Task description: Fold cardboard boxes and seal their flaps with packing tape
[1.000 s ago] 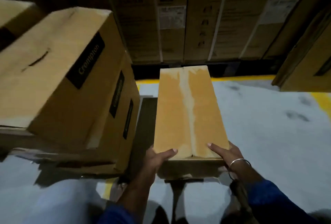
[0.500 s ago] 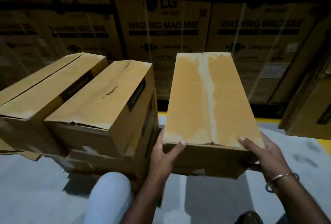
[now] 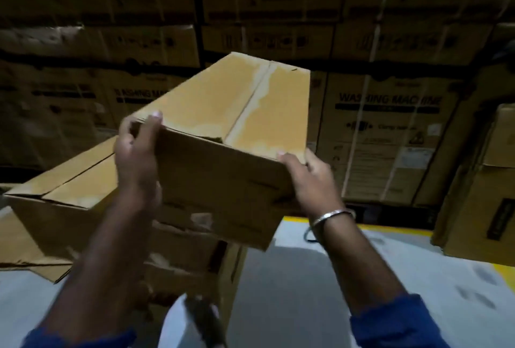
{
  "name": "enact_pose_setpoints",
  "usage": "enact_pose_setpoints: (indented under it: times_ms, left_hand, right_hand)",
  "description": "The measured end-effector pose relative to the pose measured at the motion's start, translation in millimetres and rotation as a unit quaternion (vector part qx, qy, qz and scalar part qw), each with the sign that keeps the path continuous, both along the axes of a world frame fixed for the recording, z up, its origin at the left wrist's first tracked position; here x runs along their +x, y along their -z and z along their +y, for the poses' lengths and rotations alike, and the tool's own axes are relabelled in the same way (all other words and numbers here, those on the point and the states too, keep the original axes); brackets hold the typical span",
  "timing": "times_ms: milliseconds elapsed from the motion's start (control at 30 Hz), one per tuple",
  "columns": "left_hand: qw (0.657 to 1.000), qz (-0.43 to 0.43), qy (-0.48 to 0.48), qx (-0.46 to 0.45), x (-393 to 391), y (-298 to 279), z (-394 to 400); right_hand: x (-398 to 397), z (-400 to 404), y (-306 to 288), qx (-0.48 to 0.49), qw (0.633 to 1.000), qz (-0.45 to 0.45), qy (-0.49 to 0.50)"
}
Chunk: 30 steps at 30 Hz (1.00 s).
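Sealed box (image 3: pixel 223 113) held aloft between left hand (image 3: pixel 136 158) and right hand (image 3: pixel 309 177), each gripping a near corner, tilted above the stacked boxes (image 3: pixel 69 191) below the left hand; risk: corner-only grip may slip, dropping it onto them.

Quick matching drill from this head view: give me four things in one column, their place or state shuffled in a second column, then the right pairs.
Things:
1. taped box
2. left hand
3. right hand
4. bangle

Places or states:
A. grips the box's near left corner
B. held off the floor, tilted
C. on the right wrist
D. grips the box's near right corner

Pairs: 1-B, 2-A, 3-D, 4-C
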<state>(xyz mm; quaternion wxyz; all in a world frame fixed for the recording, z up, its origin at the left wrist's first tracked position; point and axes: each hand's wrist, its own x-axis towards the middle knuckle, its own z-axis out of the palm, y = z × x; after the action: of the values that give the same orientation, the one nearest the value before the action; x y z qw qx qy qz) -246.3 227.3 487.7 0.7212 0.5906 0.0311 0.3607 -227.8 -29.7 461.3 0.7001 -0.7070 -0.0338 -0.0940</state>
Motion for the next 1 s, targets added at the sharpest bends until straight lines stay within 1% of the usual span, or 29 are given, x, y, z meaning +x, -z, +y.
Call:
enact_pose_setpoints:
  times_ms: [67, 167, 333, 500, 600, 833, 1000]
  left_hand:
    - [0.999, -0.006, -0.048, -0.003, 3.8, -16.5, 30.1]
    - [0.992, -0.008, -0.121, -0.038, 14.0, -16.1, 76.1]
    - [0.982, 0.005, -0.172, -0.082, 27.8, 0.7, 146.0]
    - [0.977, 0.018, -0.188, -0.102, 44.4, 10.7, 195.4]
    - [0.975, 0.014, -0.194, -0.109, 54.1, 11.8, 203.2]
    - [0.982, 0.022, -0.161, -0.099, 75.0, 29.6, 213.4]
    - [0.987, 0.027, -0.133, -0.082, 78.7, 28.9, 209.9]
  right_hand:
    - [0.0, 42.3, -9.8, 0.000, 1.000, 0.007, -0.012]
    - [2.6, 94.4, -21.3, -0.008, 0.998, 0.038, -0.047]
    - [16.2, 165.6, -25.5, -0.064, 0.993, 0.062, -0.071]
    - [28.1, 216.8, -24.1, -0.116, 0.988, 0.048, -0.084]
    - [35.7, 226.9, -28.0, -0.133, 0.986, 0.040, -0.088]
    - [50.0, 226.0, -21.5, -0.138, 0.987, 0.036, -0.078]
    - [51.6, 223.8, -18.8, -0.159, 0.985, 0.009, -0.063]
